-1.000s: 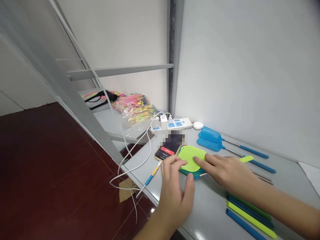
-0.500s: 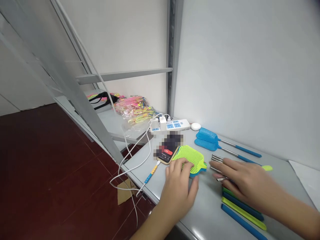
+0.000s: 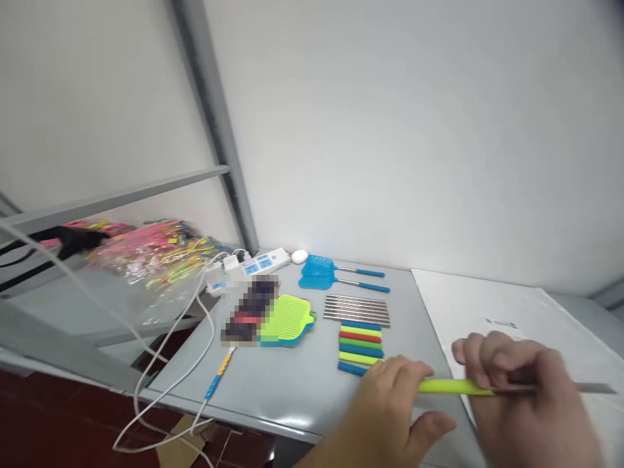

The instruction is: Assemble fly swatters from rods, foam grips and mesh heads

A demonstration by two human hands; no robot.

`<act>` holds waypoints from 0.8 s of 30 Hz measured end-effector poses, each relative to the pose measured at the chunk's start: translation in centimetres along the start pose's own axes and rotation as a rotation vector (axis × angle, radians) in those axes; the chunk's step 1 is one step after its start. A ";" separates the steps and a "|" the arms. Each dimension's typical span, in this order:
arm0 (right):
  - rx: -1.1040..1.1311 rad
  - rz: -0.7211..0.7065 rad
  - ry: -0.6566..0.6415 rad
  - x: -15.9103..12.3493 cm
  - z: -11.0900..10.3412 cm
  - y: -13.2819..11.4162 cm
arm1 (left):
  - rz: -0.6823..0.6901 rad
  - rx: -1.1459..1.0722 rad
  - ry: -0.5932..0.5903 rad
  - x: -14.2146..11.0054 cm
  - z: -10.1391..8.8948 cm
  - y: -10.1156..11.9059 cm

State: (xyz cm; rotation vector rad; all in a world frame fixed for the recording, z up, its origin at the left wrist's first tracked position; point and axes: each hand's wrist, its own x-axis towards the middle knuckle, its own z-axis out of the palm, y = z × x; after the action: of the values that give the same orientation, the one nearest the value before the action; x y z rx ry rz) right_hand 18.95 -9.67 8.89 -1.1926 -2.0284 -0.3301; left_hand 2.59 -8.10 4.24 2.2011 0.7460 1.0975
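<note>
Right hand [image 3: 533,406] curled round metal rod [image 3: 597,388] at yellow tube [image 3: 446,387], three-o'clock end; left hand [image 3: 390,406] half-spread at nine (hold unclear); slack grip risks slippage.

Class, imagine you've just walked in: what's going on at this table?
A person's right hand grips a slim metal rod where it meets a yellow-green tube; the left hand is at the tube's other end. Coloured tubes and more metal rods lie in rows, near stacked swatter heads and two blue swatters.
</note>
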 end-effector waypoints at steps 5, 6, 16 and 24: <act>0.466 0.565 0.393 -1.1 0.0 -0.6 | -0.118 0.009 -0.121 0.9 0.5 0.8; 0.585 0.679 0.422 -1.7 0.0 0.1 | -0.131 0.039 -0.114 1.1 -0.1 0.6; 0.987 0.961 0.105 -4.4 -2.0 5.9 | -0.213 0.269 0.139 1.7 -1.7 0.2; 1.160 0.977 -0.015 -3.5 -2.9 7.6 | -0.279 0.240 0.119 1.3 -0.6 1.4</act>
State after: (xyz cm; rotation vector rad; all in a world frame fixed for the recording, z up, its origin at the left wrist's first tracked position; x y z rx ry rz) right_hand 27.62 -9.48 7.30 -1.1591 -1.0311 1.1557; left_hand 3.12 -7.98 6.17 2.1508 1.2527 1.0473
